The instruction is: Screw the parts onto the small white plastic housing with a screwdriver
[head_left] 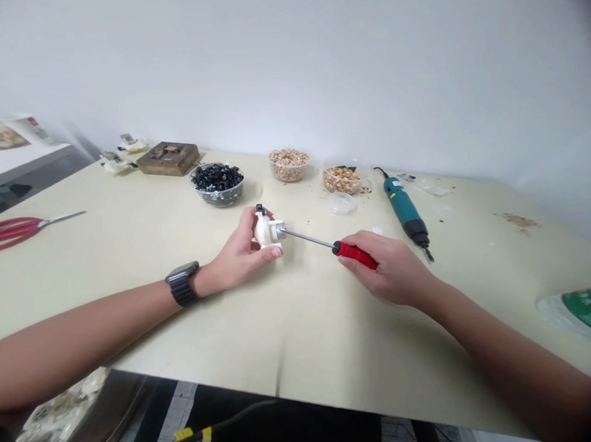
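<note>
My left hand (pixel 241 254) is closed around a white plastic part (pixel 263 230) with a grey metal end and a small black piece on top. A black watch sits on that wrist. My right hand (pixel 390 267) grips the red handle of a screwdriver (pixel 356 254). Its long metal shaft points left, and the tip meets the grey end of the white part. Both hands are above the middle of the table. Whether the tip sits in a screw is too small to tell.
Behind my hands stand tubs of black pieces (pixel 216 193), beige pieces (pixel 288 170) and orange-brown pieces (pixel 342 181). A teal electric screwdriver (pixel 404 207) lies right. Red scissors (pixel 17 231), a metal block (pixel 167 163) and white parts (pixel 116 163) are left. A bottle (pixel 583 310) lies far right.
</note>
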The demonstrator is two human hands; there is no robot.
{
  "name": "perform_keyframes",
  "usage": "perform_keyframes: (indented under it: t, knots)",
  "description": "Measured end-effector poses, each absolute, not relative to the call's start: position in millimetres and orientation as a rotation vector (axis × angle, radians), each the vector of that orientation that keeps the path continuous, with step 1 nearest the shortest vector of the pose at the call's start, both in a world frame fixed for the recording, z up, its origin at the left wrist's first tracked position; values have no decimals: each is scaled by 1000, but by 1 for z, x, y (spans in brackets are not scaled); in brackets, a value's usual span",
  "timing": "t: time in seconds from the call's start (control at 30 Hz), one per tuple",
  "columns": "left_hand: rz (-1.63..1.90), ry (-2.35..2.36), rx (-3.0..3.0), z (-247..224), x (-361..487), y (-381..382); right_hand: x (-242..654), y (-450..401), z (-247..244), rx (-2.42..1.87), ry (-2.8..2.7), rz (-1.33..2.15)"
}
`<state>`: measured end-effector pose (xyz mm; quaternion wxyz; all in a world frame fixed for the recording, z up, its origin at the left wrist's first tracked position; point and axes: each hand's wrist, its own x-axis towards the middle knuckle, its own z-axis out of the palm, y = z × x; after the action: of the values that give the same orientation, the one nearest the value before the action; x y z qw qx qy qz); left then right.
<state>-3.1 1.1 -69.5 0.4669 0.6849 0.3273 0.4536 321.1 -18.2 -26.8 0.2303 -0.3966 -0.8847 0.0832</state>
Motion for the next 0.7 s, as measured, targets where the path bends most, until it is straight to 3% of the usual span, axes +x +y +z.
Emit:
perform_keyframes:
  t: [0.7]
  knots:
    - [1176,956,1868,-56,2,-4,321,-17,-27,-1136,-2437,241]
